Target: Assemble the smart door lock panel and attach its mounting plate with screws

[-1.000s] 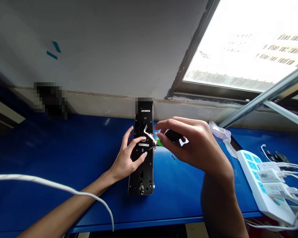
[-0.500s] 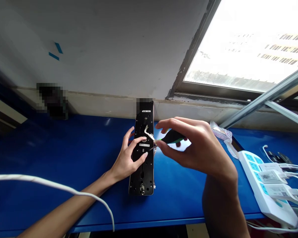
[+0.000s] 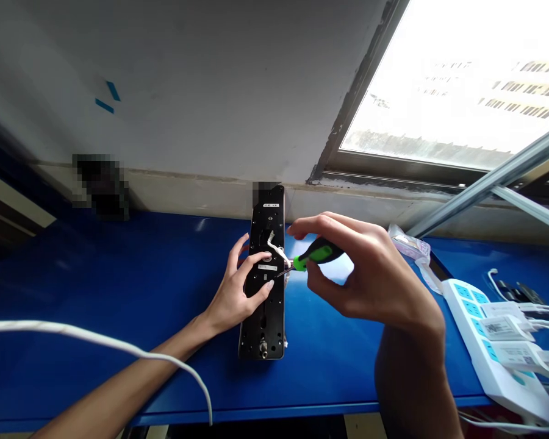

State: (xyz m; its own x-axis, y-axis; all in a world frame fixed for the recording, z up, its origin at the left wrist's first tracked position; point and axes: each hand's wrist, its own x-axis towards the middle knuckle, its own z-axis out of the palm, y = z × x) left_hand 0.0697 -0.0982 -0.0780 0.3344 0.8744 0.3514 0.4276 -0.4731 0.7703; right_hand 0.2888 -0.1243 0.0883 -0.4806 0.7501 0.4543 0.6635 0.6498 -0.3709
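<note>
A long black metal device (image 3: pixel 271 311) with small holes and white labels lies on the blue table. My left hand (image 3: pixel 238 289) rests on its left side, fingers apart, with thumb and fingertips on the top face. In my right hand (image 3: pixel 361 268) is a green and black screwdriver (image 3: pixel 320 253), its handle between thumb and fingers. The shaft points left and down, with the tip at the device's right part, near my left thumb. A short white cable (image 3: pixel 278 249) lies over the device's middle.
On the right is a white power strip (image 3: pixel 478 360) with several plugs and cables. A clear plastic package (image 3: pixel 409 244) lies behind it, near a metal frame (image 3: pixel 466 198). A white cable (image 3: pixel 119 346) crosses the left foreground above my left forearm.
The fingers of my right hand have shifted on the screwdriver; the thumb has drawn back and more of the green handle shows. My left hand stays on the device.
</note>
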